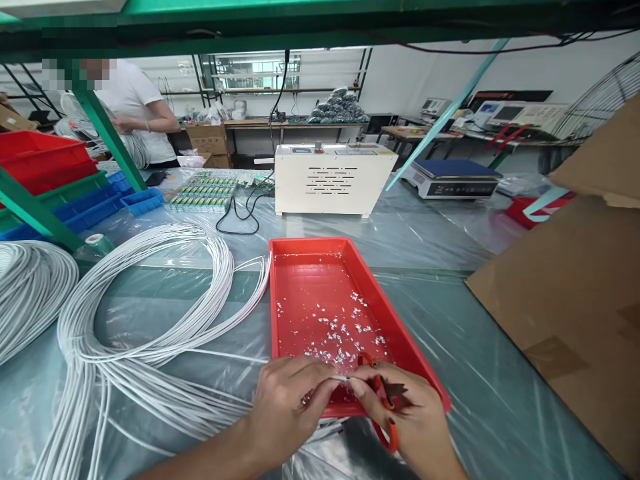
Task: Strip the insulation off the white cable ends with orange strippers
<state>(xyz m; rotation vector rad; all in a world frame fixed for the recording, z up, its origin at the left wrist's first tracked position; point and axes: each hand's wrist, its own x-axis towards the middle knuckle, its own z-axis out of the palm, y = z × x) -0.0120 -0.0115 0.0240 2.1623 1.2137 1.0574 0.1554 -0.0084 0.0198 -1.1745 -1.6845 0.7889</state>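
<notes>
left hand (287,403) pinches white wire (341,378) | right hand (400,413) grips orange scissors (385,413) | over red tray (300,267)

- Scene bright and even; daylight enters through the window with white frame (257,72) at the back wall, slightly overexposed there.
- Clear plastic sheet covering the table (440,247) shows broad soft glare and pale streaks along its creases.
- Glossy red plastic tray (300,280) carries a mild sheen on its floor.
- Shadows weak and short; a small dark one lies beneath the right hand (407,417) at the lower edge.
- Wide-angle distortion: green metal shelf frame (310,13) bows at the top, brown cardboard box (580,287) stretches at right.
- Focus sharp near centre; far benches softer.
- Upper left holds a pixelated patch.
</notes>
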